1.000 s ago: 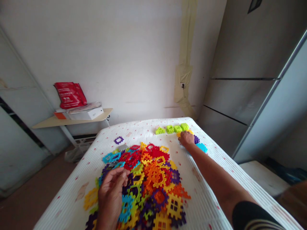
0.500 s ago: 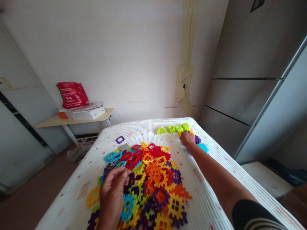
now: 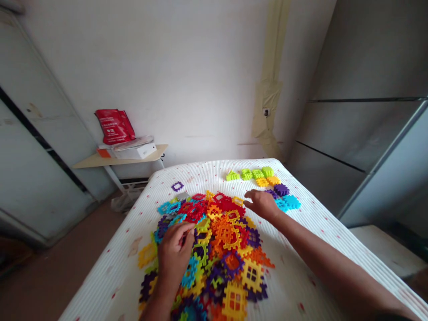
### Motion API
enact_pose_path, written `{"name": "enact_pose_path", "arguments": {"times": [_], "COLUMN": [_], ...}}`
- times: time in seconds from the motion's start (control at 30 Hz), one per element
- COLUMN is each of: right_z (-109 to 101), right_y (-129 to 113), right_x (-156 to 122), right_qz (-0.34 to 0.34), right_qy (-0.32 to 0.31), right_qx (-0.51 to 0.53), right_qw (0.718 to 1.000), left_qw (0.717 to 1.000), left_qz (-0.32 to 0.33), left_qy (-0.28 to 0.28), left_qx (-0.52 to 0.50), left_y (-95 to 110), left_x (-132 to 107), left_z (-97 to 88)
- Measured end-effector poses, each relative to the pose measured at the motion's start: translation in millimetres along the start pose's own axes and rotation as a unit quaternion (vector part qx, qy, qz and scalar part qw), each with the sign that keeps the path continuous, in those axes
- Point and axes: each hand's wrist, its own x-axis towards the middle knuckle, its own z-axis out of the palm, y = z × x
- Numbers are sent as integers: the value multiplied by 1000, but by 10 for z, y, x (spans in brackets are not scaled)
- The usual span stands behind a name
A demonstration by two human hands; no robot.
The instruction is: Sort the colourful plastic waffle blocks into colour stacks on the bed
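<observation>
A large heap of interlocking plastic waffle-shaped building pieces (image 3: 224, 240) in red, orange, yellow, blue, purple and green covers the middle of a mattress (image 3: 200, 176). My left hand (image 3: 174, 254) rests on the heap's left side with its fingers curled down, and whether a piece lies in them is hidden. My right hand (image 3: 262, 205) hovers at the heap's upper right edge, fingers apart and empty. Just beyond it, small stacks stand in a row: lime green (image 3: 249, 174), yellow (image 3: 267, 180), purple (image 3: 281, 189) and blue (image 3: 287, 203).
A lone purple piece (image 3: 177, 186) lies beyond the heap. A wooden shelf (image 3: 120, 161) behind the mattress's left side holds a red bag (image 3: 114, 127) and a white box (image 3: 135, 151). Grey panels (image 3: 351, 133) stand to the right; a brown floor (image 3: 67, 254) lies left.
My right hand has drawn back from the stacks toward the heap, uncovering the yellow, purple and blue pieces. My left hand has shifted slightly right. The whole view has swung, so the scene sits further right.
</observation>
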Motion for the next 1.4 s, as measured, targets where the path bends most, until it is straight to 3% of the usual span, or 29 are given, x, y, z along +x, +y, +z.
{"name": "enact_pose_path", "arguments": {"times": [0.07,0.13,0.3,0.53,0.67,0.77,0.87,0.93,1.03,1.1,1.23,1.4], "right_z": [27,70,180,335,433,471,492,507,532,545,551,570], "right_y": [-113,-180,-159,-29,-5,10,27,38,49,52,53,69], "right_x": [-188,-343,-561,-733,-746,-725,-713,-709,-702,-697,-693,-692], "right_qz": [-58,-92,-125,-132,-116,-97,-93,-92,-88,-86,-90,-93], "right_qy": [-10,-12,45,93,95,102,111,119,121,117,115,119], "right_qx": [17,25,34,92,134,169,188,199,214,221,222,211], "right_qw": [998,995,991,983,980,975,971,968,965,964,964,966], "left_qw": [993,976,931,914,929,958,987,992,984,976,968,955], "left_qz": [70,95,56,11,17,43,34,-24,-125,-171,-227,-243], "left_qy": [-50,-96,-146,-188,-168,-122,-15,51,86,88,56,-21], "left_qx": [85,171,329,360,328,255,153,109,96,100,89,166], "left_y": [22,76,241,281,275,261,186,75,-164,-322,-481,-397], "left_x": [11,10,-36,-57,-64,6,139,207,205,144,31,66], "left_z": [17,50,128,169,179,62,-245,-520,-894,-1036,-1005,-752]}}
